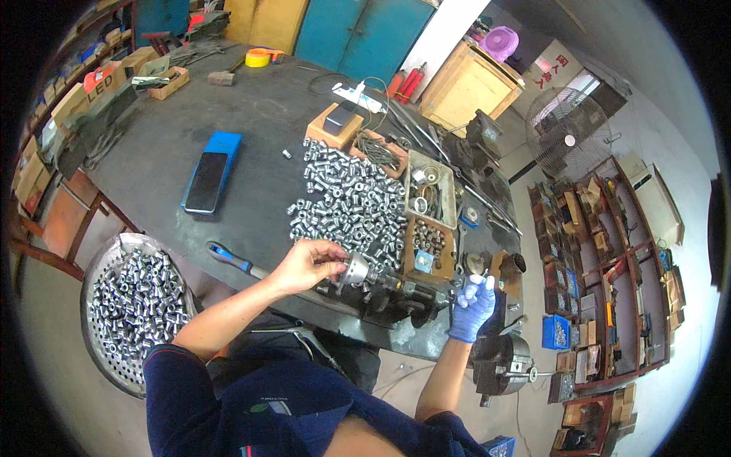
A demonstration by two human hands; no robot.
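Observation:
My bare left hand (311, 265) is at the front edge of the workbench, its thumb and fingers pinched together at the face of a round silver chuck (355, 270). Whatever the pinch may hold is hidden. The chuck belongs to a dark bench-mounted machine (403, 298) that reaches to the right. My right hand (474, 308), in a blue glove with pale fingertips, is raised beyond the machine's right end. Its fingers are curled in, and I cannot make out what is in them. Behind the chuck spreads a large heap of small silver metal fittings (350, 198).
A perforated metal basin (95, 320) of fittings stands at lower left. On the bench lie a blue-handled tool (228, 257), a phone on a blue box (207, 183), a wooden tray (428, 247) of small parts and a tool tray (430, 190). A bench vise (504, 365) is at right.

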